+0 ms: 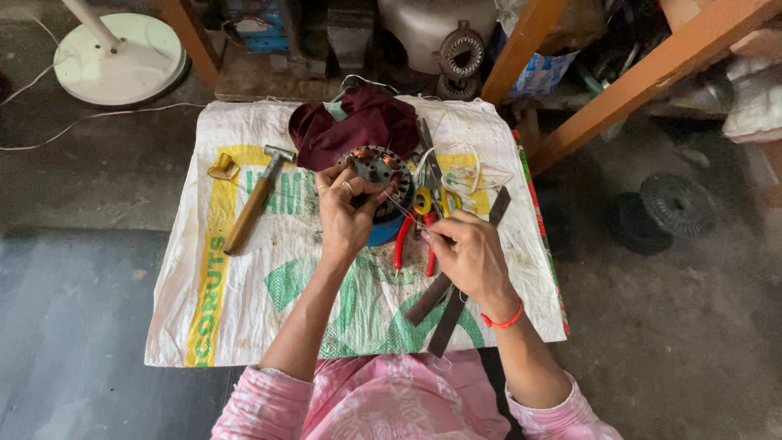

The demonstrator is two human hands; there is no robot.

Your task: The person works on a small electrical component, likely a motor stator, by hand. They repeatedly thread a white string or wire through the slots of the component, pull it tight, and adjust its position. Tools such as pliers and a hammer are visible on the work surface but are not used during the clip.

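Woven sack (244, 326) on floor | left hand (346, 216) fingers grip motor stator (375, 167) | right hand (468, 253) fingers pinch thin wire (403, 208)

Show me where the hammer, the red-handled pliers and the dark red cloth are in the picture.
hammer (254, 205), head view, middle of its wooden handle
red-handled pliers (400, 240), head view, on the left red handle
dark red cloth (358, 122), head view, centre of the crumpled cloth

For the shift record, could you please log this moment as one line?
left hand: holds motor stator | right hand: pinches thin wire | nearby: hammer, red pliers | surface: printed sack
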